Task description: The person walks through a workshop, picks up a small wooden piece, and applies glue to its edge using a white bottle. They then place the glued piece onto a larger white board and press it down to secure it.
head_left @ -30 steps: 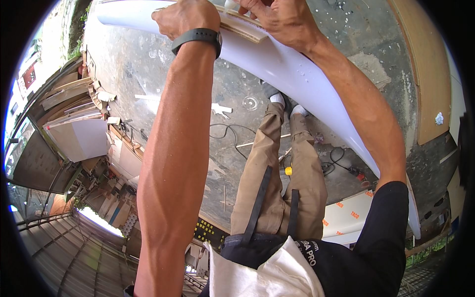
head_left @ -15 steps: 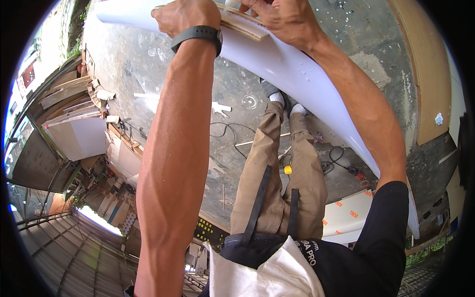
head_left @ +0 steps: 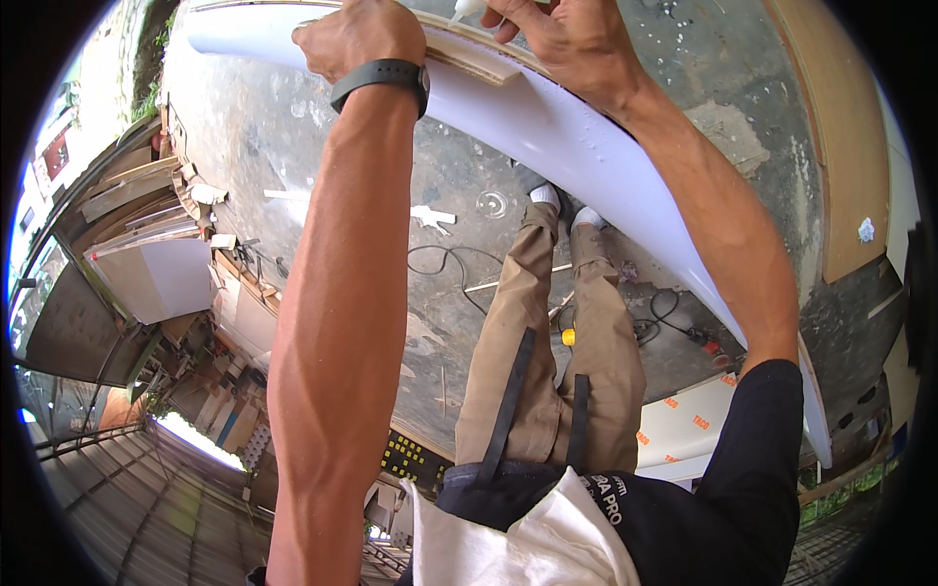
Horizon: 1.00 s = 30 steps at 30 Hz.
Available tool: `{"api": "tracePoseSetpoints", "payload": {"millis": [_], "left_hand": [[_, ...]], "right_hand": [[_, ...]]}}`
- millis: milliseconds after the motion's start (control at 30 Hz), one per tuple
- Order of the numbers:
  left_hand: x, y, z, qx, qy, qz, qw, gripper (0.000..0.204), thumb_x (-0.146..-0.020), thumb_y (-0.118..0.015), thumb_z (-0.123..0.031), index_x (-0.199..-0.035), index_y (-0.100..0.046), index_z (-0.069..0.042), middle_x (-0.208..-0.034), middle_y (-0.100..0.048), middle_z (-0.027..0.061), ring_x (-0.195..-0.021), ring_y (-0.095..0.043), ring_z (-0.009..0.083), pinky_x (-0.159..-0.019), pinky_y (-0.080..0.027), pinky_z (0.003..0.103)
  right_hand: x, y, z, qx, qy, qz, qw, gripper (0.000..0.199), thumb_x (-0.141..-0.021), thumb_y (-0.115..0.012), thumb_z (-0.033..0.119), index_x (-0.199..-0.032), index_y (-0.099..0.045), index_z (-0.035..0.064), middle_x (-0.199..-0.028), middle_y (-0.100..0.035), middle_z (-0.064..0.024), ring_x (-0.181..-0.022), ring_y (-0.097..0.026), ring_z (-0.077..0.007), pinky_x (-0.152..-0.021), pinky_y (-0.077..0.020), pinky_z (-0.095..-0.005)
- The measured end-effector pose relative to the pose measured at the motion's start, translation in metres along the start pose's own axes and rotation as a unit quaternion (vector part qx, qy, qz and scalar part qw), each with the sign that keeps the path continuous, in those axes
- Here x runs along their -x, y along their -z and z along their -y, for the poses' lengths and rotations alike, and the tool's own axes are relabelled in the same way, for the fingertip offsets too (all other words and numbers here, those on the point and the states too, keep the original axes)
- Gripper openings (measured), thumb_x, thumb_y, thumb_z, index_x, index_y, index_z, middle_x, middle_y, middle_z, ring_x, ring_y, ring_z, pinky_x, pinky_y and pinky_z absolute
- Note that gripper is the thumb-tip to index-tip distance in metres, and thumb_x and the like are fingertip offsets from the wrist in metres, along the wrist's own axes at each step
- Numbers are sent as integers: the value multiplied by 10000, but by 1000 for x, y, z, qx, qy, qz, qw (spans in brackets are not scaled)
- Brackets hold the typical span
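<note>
A long white glossy panel (head_left: pixel 557 132) curves across the upper part of the view, with a wooden strip (head_left: pixel 479 64) lying against its face near the top edge. My left hand (head_left: pixel 363 41), a dark watch on its wrist, is closed over that strip at its left part; the fingertips are hidden. My right hand (head_left: pixel 576 44) pinches a small white squeeze bottle (head_left: pixel 470 7), whose pointed nozzle tips down to the strip's upper edge. Most of the bottle lies outside the top of the picture.
Below the panel, a dark cable (head_left: pixel 449 256) and scraps lie on the stained concrete floor (head_left: pixel 469 210) around my feet. Stacked boards (head_left: pixel 151 278) lean at the left. A long brown board (head_left: pixel 850 176) stands along the right, and a printed white sheet (head_left: pixel 684 420) lies near my legs.
The left hand has shifted slightly left and the strip has moved a little left with it. More of the bottle's nozzle shows now, near the strip.
</note>
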<state>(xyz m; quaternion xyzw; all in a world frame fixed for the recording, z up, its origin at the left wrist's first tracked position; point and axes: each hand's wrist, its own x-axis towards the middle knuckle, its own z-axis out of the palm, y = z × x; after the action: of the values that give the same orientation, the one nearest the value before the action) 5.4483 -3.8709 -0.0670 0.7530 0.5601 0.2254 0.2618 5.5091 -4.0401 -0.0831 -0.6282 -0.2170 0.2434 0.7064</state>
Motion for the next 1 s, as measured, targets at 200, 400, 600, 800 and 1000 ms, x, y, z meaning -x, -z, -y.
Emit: {"api": "tracePoseSetpoints", "payload": {"millis": [200, 400, 600, 800, 1000], "left_hand": [[6, -1, -24, 97, 200, 17, 975, 464, -914, -742, -169, -1237, -570, 116, -1204, -680, 272, -992, -730, 342, -879, -601, 390], [5, 1, -17, 101, 113, 23, 988, 425, -910, -709, -163, -1194, -567, 119, -1159, -677, 277, -971, -719, 346, -860, -590, 400], [6, -1, -12, 100, 75, 25, 992, 389, -907, -676, -157, -1152, -564, 123, -1113, -674, 283, -949, -709, 350, -842, -579, 410], [5, 0, -10, 101, 58, 23, 993, 356, -903, -643, -152, -1109, -561, 127, -1067, -671, 288, -928, -699, 354, -823, -568, 420], [5, 0, -10, 104, 50, 22, 993, 327, -900, -610, -146, -1067, -558, 131, -1022, -669, 293, -906, -689, 358, -804, -557, 430]], "right_hand": [[4, 6, 0, 6, 11, -8, 1000, 283, -1017, -663, 294, -1003, -621, 14, -799, -680, -66, -669, -665, -118, -604, -544, -283], [5, 6, 6, 17, 29, -2, 999, 281, -1013, -656, 279, -997, -621, 0, -797, -692, -103, -671, -692, -159, -595, -552, -308], [5, 7, 2, 33, 32, 0, 999, 294, -1011, -657, 284, -1008, -622, -8, -793, -695, -124, -679, -698, -184, -602, -549, -327], [4, 7, 0, 54, 57, 0, 997, 325, -1005, -661, 309, -1018, -623, -14, -793, -691, -139, -693, -698, -196, -626, -545, -343], [4, 7, 0, 66, 69, 8, 995, 343, -1006, -656, 332, -1017, -626, -9, -785, -686, -144, -686, -689, -208, -632, -539, -354]]}}
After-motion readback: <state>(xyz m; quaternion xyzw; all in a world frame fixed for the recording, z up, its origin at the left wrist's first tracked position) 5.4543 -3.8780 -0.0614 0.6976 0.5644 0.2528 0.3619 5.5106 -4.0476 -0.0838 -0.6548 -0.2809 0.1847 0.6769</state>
